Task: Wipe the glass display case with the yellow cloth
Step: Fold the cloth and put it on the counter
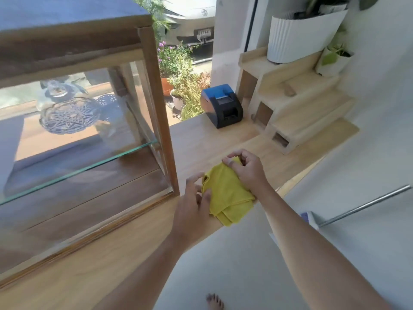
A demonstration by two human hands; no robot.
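Both hands worked the yellow cloth [228, 193] on the counter [196, 139]: my right hand [248, 171] pinched its far corner, my left hand [194, 202] pressed loosely (still folding, I judged). Next, carry it to the glass display case [89, 121].

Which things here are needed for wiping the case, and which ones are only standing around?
Needed for the job:
- yellow cloth, folded on the counter
- glass display case
- left hand and right hand, both on the cloth

Only standing around:
- receipt printer
- wooden step shelf
- white plant pot
- metal rod
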